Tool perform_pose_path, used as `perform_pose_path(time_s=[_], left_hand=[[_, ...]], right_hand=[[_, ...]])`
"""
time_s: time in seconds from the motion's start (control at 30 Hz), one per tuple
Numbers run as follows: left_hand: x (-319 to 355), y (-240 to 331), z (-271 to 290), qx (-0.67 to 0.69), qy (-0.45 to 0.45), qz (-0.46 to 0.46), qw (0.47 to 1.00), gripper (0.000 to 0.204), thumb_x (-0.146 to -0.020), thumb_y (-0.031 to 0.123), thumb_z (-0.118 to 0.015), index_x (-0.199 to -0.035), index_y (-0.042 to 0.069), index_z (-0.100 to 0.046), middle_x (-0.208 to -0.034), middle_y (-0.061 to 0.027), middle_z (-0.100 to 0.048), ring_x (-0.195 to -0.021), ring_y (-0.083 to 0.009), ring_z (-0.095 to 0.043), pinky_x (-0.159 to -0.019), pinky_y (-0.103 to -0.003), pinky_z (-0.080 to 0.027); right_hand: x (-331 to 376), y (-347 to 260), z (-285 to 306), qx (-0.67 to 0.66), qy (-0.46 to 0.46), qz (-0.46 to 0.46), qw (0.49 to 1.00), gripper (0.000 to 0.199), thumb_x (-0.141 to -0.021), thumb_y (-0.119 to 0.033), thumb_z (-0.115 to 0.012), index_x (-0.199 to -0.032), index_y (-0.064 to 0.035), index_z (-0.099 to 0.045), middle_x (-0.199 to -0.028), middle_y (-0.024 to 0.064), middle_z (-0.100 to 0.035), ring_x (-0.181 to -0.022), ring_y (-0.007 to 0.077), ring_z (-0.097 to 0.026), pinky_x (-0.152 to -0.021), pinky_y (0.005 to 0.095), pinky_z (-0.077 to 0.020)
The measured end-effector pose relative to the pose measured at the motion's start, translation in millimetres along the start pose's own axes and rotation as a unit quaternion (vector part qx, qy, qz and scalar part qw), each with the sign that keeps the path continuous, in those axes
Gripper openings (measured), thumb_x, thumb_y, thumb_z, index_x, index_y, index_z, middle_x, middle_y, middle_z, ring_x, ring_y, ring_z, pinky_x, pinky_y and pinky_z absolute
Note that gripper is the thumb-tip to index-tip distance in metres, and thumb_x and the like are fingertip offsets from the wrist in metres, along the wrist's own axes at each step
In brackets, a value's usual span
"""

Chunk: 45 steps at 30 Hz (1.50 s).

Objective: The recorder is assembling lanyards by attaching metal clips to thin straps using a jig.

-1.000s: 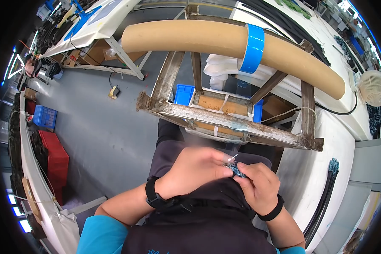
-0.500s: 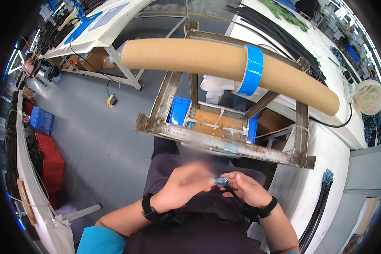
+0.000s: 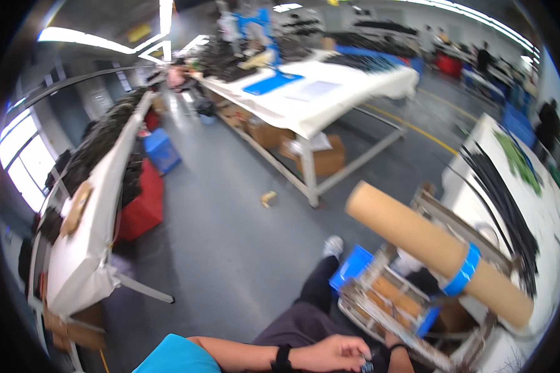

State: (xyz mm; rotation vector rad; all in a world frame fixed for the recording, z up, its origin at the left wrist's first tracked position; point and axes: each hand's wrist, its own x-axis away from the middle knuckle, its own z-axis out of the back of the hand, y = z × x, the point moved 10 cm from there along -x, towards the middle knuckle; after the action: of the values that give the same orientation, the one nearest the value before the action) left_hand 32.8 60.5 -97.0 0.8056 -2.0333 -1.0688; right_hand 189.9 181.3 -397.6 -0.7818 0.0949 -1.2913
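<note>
Low in the picture, my left hand (image 3: 337, 353) has its fingers closed in a pinch. At its fingertips is a small blue-and-grey piece (image 3: 367, 363), too blurred to name, cut off by the lower edge. Just to the right is my right hand (image 3: 393, 339), only partly in view beside the metal frame; its fingers are hidden. A worn metal frame (image 3: 379, 316) stands in front of my lap. Across its top lies a brown cardboard tube (image 3: 410, 230) with a roll of blue tape (image 3: 463, 271) around it.
A white-covered table (image 3: 367, 90) with a blue stand stands ahead, cardboard boxes (image 3: 323, 155) beneath it. At left is a long white table (image 3: 84, 261) with dark material, a red bin (image 3: 144, 202) and a blue crate (image 3: 162, 151) beside it. Black strips (image 3: 504, 211) lie on the right-hand table.
My view has swung left and up, so the frame and tube now sit lower right. My hands now show at the lower edge, the right one mostly out of sight.
</note>
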Motion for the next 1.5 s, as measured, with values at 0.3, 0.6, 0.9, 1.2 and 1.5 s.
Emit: perform_pose_path(time_s=[0.3,0.6,0.9,1.2,1.5], left_hand=[[4,31,-9,0.004,-0.033,0.018,0.999,0.015,-0.09,0.012,-0.064,-0.1,0.002,-0.061,-0.081,-0.0037,-0.067,-0.073,-0.0082,-0.064,-0.062,-0.022,-0.051],[-12,7,7,0.028,-0.069,0.031,0.997,0.018,-0.091,0.005,-0.06,-0.109,0.002,-0.058,-0.1,-0.0033,-0.064,-0.094,-0.0094,-0.061,-0.084,-0.023,-0.048],[-12,26,8,0.07,-0.025,-0.003,0.997,0.018,-0.089,-0.002,-0.06,-0.107,-0.003,-0.059,-0.112,-0.0108,-0.064,-0.103,-0.0126,-0.06,-0.09,-0.026,-0.049],[-3,19,-12,0.051,-0.044,0.02,0.998,0.019,-0.088,-0.001,-0.062,-0.107,-0.003,-0.059,-0.11,-0.0092,-0.064,-0.101,-0.0113,-0.06,-0.088,-0.025,-0.05],[10,28,-6,0.048,0.0,-0.008,0.999,0.018,-0.087,0.0,-0.064,-0.105,-0.002,-0.061,-0.101,-0.0061,-0.064,-0.094,-0.0102,-0.062,-0.084,-0.024,-0.051]], right_hand=[[-116,-127,36,-0.098,0.101,0.172,0.975,0.039,-0.096,-0.027,-0.043,-0.129,-0.0072,-0.049,-0.12,0.0199,-0.055,-0.11,0.0329,-0.051,-0.095,0.0402,-0.0406],[-87,-76,55,-0.208,0.223,0.121,0.945,0.033,-0.097,-0.024,-0.045,-0.123,-0.0051,-0.053,-0.108,0.0208,-0.059,-0.096,0.0287,-0.057,-0.084,0.0387,-0.0459],[98,-108,125,-0.51,0.058,-0.026,0.858,0.016,-0.091,-0.007,-0.051,-0.104,0.0014,-0.052,-0.087,0.0102,-0.062,-0.073,0.014,-0.06,-0.065,0.0268,-0.0487],[206,-202,183,-0.371,-0.072,0.098,0.921,0.03,-0.096,-0.027,-0.045,-0.103,0.0017,-0.054,-0.086,0.0108,-0.059,-0.075,0.022,-0.057,-0.071,0.0313,-0.0457],[198,-245,187,-0.342,-0.073,0.149,0.925,0.024,-0.095,-0.024,-0.05,-0.1,-0.0008,-0.053,-0.086,0.0146,-0.062,-0.077,0.0316,-0.062,-0.069,0.0357,-0.0482]])
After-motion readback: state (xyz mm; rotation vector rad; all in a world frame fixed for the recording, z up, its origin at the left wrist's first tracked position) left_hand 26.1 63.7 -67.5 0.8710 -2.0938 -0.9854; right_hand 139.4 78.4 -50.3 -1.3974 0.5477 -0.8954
